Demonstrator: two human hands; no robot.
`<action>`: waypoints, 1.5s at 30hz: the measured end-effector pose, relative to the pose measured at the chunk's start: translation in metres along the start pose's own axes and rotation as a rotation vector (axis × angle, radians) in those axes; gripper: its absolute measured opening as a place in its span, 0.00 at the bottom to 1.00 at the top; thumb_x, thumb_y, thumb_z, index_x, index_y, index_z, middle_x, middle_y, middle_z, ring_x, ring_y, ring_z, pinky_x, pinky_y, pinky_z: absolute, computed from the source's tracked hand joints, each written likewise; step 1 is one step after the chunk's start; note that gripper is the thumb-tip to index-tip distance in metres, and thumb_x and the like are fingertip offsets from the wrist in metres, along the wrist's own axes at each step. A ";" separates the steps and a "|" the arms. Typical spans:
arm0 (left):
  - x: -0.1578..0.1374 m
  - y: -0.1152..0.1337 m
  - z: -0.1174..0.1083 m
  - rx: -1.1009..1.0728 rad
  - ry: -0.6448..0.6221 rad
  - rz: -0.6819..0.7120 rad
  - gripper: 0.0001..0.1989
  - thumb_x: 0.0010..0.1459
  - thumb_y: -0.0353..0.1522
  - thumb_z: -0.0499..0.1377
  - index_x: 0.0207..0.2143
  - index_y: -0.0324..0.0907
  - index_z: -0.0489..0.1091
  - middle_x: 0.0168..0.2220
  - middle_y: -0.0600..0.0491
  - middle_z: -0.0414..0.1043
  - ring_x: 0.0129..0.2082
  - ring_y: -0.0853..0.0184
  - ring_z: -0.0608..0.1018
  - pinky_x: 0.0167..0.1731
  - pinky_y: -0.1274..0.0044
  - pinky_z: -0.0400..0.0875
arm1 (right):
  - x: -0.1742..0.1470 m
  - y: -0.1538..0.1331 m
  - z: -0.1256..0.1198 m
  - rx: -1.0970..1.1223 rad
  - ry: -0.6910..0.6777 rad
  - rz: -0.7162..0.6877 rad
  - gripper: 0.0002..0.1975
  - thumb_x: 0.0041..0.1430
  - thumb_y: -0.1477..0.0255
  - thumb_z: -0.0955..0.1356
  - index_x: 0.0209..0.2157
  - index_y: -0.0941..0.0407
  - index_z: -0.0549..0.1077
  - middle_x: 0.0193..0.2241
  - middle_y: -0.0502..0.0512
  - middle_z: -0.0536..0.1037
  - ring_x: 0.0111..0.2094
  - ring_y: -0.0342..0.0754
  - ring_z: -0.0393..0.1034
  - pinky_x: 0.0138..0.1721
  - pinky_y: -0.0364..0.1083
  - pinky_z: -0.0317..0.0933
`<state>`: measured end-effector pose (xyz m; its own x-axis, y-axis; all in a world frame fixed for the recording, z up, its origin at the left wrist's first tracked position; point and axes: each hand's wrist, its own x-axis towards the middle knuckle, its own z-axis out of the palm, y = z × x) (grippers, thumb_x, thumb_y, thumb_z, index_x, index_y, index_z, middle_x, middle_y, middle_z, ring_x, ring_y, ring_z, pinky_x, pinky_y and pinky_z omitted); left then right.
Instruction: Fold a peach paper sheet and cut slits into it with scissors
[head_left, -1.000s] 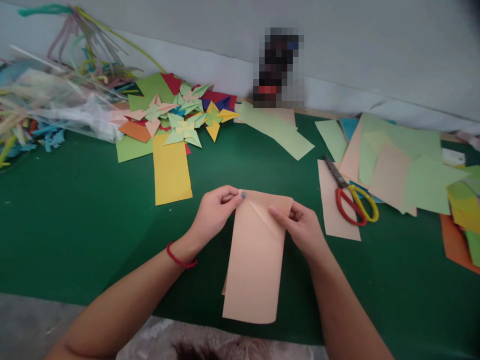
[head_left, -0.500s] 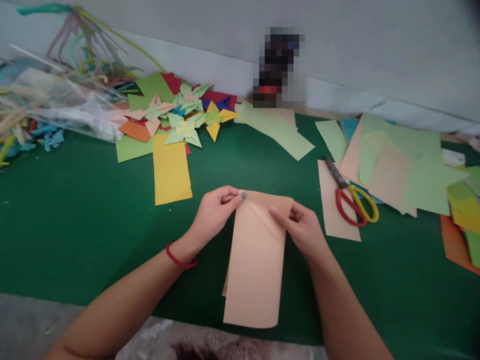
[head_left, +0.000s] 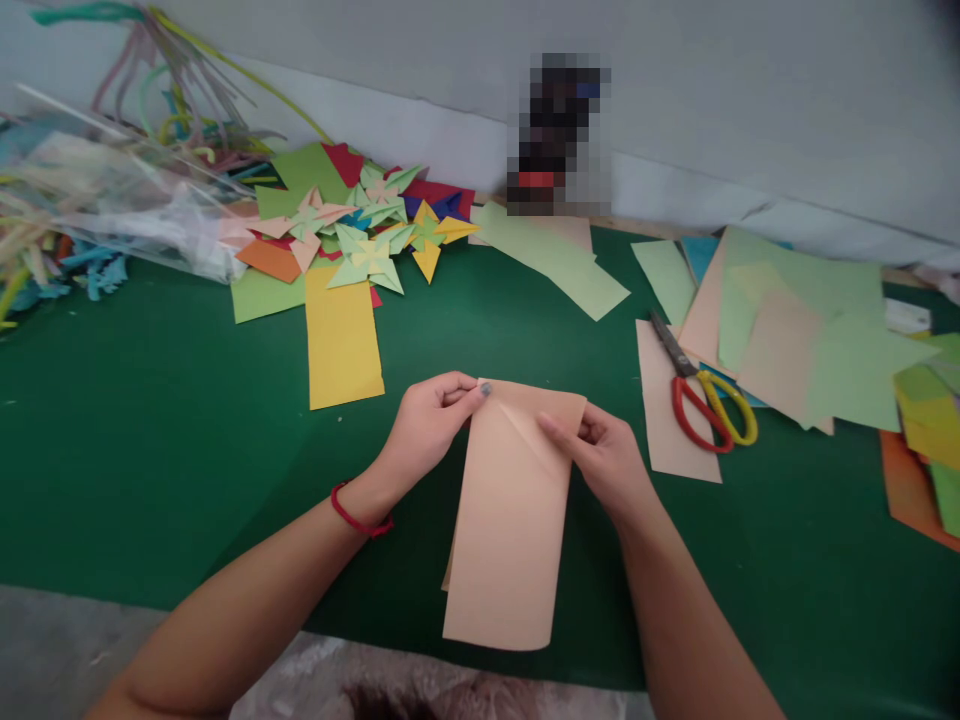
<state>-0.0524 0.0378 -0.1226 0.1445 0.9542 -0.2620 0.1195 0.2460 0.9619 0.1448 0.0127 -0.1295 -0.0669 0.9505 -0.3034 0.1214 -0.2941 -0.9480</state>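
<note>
A peach sheet of paper [head_left: 502,540], folded over lengthwise, hangs between my two hands above the green tabletop. My left hand [head_left: 439,420] pinches its top left corner, thumb in front. At the top right, my right hand [head_left: 600,450] grips the edge, with the thumb on the front face and the other fingers behind. A slanting crease runs down from near the left thumb toward the right one. Behind the lower left edge, a second layer of the paper peeks out.
Red-and-yellow-handled scissors [head_left: 705,400] lie on peach paper to the right, beside piled green sheets [head_left: 862,350]. Folded paper stars [head_left: 371,255] and a yellow strip [head_left: 345,345] are at left. Farther left is a plastic bag [head_left: 150,215] among coloured pipe cleaners [head_left: 97,270].
The lower end of the peach paper has swung slightly left and up. Both hands keep their hold in the same place.
</note>
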 end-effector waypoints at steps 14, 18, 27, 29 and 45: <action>0.000 0.001 -0.001 -0.012 -0.002 -0.012 0.12 0.55 0.40 0.56 0.29 0.40 0.70 0.23 0.56 0.65 0.24 0.71 0.66 0.25 0.79 0.61 | 0.000 0.001 0.000 -0.050 0.027 -0.002 0.14 0.51 0.63 0.70 0.38 0.54 0.75 0.30 0.54 0.78 0.29 0.49 0.72 0.25 0.44 0.66; 0.000 0.002 -0.001 -0.010 -0.003 -0.017 0.13 0.55 0.40 0.56 0.29 0.39 0.71 0.23 0.56 0.65 0.24 0.71 0.66 0.25 0.79 0.60 | 0.000 0.002 0.000 -0.051 0.034 -0.003 0.14 0.51 0.63 0.70 0.38 0.54 0.75 0.31 0.54 0.78 0.30 0.49 0.72 0.26 0.44 0.66; -0.001 0.003 0.000 -0.011 -0.004 -0.020 0.12 0.55 0.39 0.56 0.28 0.39 0.70 0.23 0.56 0.65 0.24 0.72 0.66 0.25 0.80 0.60 | 0.000 0.001 0.000 -0.074 0.037 -0.008 0.14 0.51 0.62 0.70 0.38 0.55 0.75 0.30 0.54 0.78 0.29 0.49 0.72 0.24 0.44 0.66; -0.001 0.002 -0.001 -0.012 -0.010 -0.015 0.12 0.55 0.40 0.56 0.29 0.40 0.70 0.23 0.56 0.64 0.24 0.72 0.66 0.25 0.80 0.59 | 0.000 0.001 0.000 -0.069 0.034 -0.007 0.14 0.51 0.62 0.70 0.38 0.55 0.75 0.30 0.54 0.78 0.29 0.49 0.72 0.24 0.44 0.66; -0.002 0.003 -0.001 0.068 0.009 0.047 0.12 0.56 0.39 0.55 0.25 0.40 0.65 0.21 0.58 0.59 0.22 0.73 0.59 0.22 0.80 0.52 | 0.000 0.001 -0.001 -0.029 0.011 0.001 0.14 0.51 0.62 0.70 0.38 0.55 0.75 0.33 0.55 0.79 0.31 0.50 0.73 0.27 0.45 0.68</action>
<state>-0.0534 0.0371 -0.1189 0.1426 0.9661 -0.2154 0.1788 0.1889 0.9656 0.1455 0.0126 -0.1308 -0.0558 0.9513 -0.3033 0.1504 -0.2923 -0.9444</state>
